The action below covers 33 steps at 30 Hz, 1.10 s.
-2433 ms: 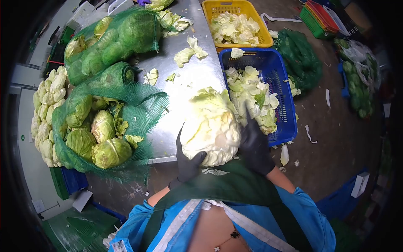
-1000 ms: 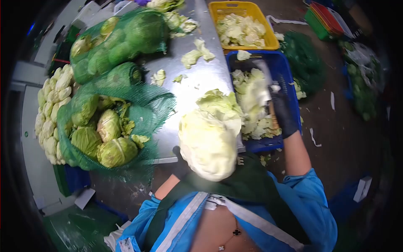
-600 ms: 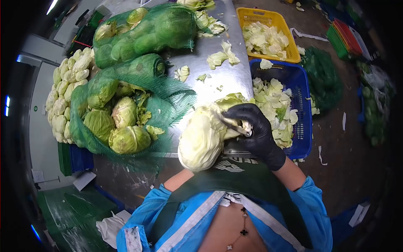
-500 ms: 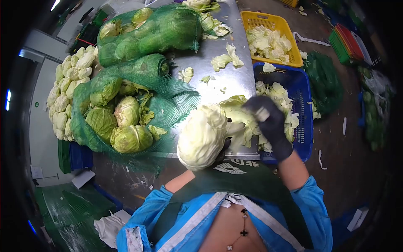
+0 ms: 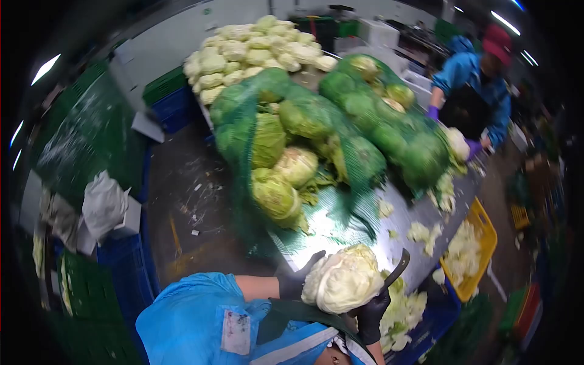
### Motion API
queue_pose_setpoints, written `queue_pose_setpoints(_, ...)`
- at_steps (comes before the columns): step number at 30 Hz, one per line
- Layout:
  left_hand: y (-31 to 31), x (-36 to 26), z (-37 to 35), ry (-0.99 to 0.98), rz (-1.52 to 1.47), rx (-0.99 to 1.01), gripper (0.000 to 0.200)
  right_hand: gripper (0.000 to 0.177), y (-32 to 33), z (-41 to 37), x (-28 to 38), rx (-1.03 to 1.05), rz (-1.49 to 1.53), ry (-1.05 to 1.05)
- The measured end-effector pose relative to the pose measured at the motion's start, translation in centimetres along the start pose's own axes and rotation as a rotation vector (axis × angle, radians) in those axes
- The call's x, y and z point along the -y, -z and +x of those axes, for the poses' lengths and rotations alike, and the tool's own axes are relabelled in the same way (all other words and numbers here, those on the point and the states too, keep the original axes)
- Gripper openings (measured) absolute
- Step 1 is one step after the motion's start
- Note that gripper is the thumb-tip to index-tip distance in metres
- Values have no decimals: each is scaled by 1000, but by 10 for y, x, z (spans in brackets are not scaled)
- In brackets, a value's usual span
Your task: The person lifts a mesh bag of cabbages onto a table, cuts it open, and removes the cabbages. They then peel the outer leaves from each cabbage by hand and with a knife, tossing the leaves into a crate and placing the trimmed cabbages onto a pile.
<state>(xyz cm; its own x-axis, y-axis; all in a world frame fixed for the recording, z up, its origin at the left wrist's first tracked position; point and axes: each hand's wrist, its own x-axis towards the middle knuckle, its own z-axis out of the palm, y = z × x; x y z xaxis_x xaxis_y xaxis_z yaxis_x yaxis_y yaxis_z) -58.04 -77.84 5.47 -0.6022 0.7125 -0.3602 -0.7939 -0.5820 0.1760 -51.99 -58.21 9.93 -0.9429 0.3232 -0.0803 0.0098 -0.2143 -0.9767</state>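
Observation:
A pale, trimmed cabbage is held in front of my body at the near edge of the metal table. My left hand, black-gloved, grips its left side. Against its lower right side is my right hand, also black-gloved and closed round a knife whose dark curved blade points up and right. Beyond the cabbage, green net sacks hold more cabbages, one sack open with a green cabbage showing.
Peeled cabbages are piled at the table's far end. Leaves fill a yellow crate and a blue crate on the right. Across the table a co-worker in purple gloves handles a cabbage. Stacked crates stand left.
The view has swung left. My right hand has come in from over the blue crate to the cabbage's side, the knife now plainly visible. My left hand now shows beside the cabbage.

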Motion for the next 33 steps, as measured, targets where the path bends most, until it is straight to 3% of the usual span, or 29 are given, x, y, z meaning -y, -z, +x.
queue_pose_setpoints(2, 105, -3, 30, -265, 253, -171, 33, 28, -21, 8, 0, 136, -87, 2)
queue_pose_setpoints(3, 78, -21, 19, -297, 252, -171, 33, 28, -33, 15, 5, 223, -178, 3)
queue_pose_setpoints(5, 19, -54, -14, -180, 72, 209, 39, 38, -38, 34, 5, 367, -229, -74)
queue_pose_setpoints(7, 1, -102, -53, -154, -41, 181, 42, 21, 3, 94, -49, 295, 292, 99)
queue_pose_setpoints(8, -5, -132, -71, -382, 129, 112, 43, 22, -28, 107, -9, -69, 256, 285)
queue_pose_setpoints(9, -9, -167, -90, -604, 299, 39, 44, 32, -34, 129, 54, 239, -338, 125)
queue_pose_setpoints(10, -10, -207, -110, -816, 471, -38, 45, 55, -40, 166, 54, -62, -644, -108)
queue_pose_setpoints(11, -9, -251, -132, -1022, 648, -115, 46, 68, -40, 191, 36, -67, -1087, 667)
queue_pose_setpoints(12, -4, -302, -156, -1228, 827, -190, 47, 73, -55, 204, 39, -64, -1047, 639)
queue_pose_setpoints(13, 12, -366, -193, -1186, 473, 419, 59, 58, -68, 213, 35, -92, -926, 429)
queue_pose_setpoints(15, 5, -478, -231, -1100, 559, 738, 59, 29, -117, 212, 48, -202, -702, 3)
queue_pose_setpoints(16, 35, -543, -241, -1325, 618, 320, 55, 9, -134, 214, 36, -180, -634, 139)
queue_pose_setpoints(17, 62, -603, -241, -1504, 658, -127, 51, 9, -153, 216, 23, -200, -638, 136)
queue_pose_setpoints(19, 40, -675, -230, -1610, 427, -184, 48, 15, -185, 214, 3, -260, -431, 17)
queue_pose_setpoints(21, 74, -743, -218, -1527, 499, -395, 54, 21, -246, 210, 4, -283, -355, 72)
queue_pose_setpoints(23, 134, -804, -186, -1410, 406, -347, 56, 21, -298, 206, 22, -355, -394, 130)
queue_pose_setpoints(25, 125, -808, -166, -1242, 219, -306, 57, 20, -323, 198, 36, -360, -368, 94)
queue_pose_setpoints(31, 92, -835, -136, -1294, 274, -199, 55, 20, -348, 224, 31, -427, -358, 120)
queue_pose_setpoints(33, 79, -835, -145, -1279, 533, -384, 53, 20, -351, 234, 32, -418, -369, 152)
